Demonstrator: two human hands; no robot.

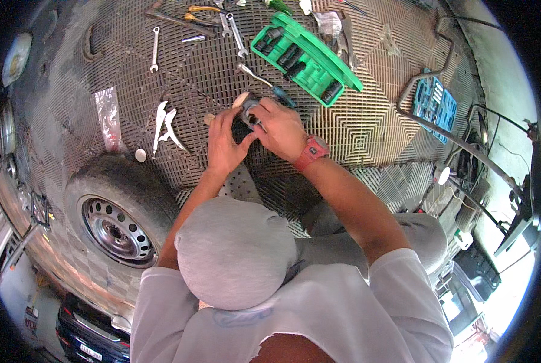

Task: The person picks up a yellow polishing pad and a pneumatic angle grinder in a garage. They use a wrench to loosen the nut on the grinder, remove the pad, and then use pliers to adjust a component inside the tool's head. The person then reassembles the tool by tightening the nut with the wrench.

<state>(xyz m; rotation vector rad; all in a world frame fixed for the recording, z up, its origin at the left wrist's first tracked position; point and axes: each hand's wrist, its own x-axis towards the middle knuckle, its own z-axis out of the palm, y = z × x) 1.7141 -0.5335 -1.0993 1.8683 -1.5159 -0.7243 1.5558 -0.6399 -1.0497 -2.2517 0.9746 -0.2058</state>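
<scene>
Both hands meet over the slatted mat (198, 78) around a grey metal part (250, 115) with a round dark opening. Its exact kind is hard to make out, as my fingers cover much of it. My left hand (227, 144) grips it from the left, thumb toward the near side. From the right, my right hand (281, 129), with a red watch at the wrist, has its fingers curled over the part. Just beyond lies a tool with a bright shaft and dark blue handle (281, 95). Silver locking pliers (166, 130) rest left of my hands.
An open green case (348, 74) holds several black sockets. Combination wrenches (155, 49) and pliers (204, 18) lie at the far side. A wheel with tyre (152, 187) is at my left. On the right, a bent metal bar (449, 138) crosses a blue tool case (425, 97).
</scene>
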